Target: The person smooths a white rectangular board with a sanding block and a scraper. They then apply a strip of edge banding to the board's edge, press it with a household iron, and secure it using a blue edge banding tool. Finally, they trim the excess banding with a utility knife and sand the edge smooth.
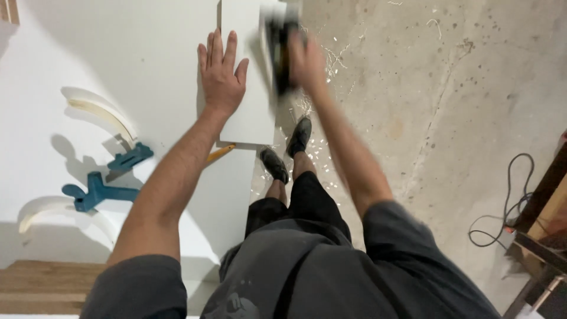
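Clothing, nearest the lens: dark grey shirt (pixel 307 277) and black shorts, one wearer seen from above.
Wood block: one pale timber piece (pixel 41 286) at the lower left corner of the counter.
Counter: one white surface (pixel 147 53) filling the left half of the view.
Clamps: two blue clamps (pixel 97 192), each near a cream curved strip; two strips counted, lying well apart from the panel.
Pencil-like item: one yellow tip (pixel 221 152) showing under the panel's near edge.
Left hand: one, left hand (pixel 221 74) spread flat, fingers open, pressing down on the panel and gripping nothing.
Panel: one white panel (pixel 251 112) resting on the counter's right edge, overhanging toward the floor.
Right hand: one, right hand (pixel 306 62) closed around the power tool.
Power tool: one dark power tool (pixel 280 50), motion-blurred, at the panel's right edge; type cannot be told.
Shoes: two dark shoes (pixel 286 150) on the concrete floor (pixel 425 106), among scattered white shavings.
Cable: one black cable (pixel 508 212) coiled at right.
Handling note: judged best with firm downward pressure and fingers well apart from the tool.
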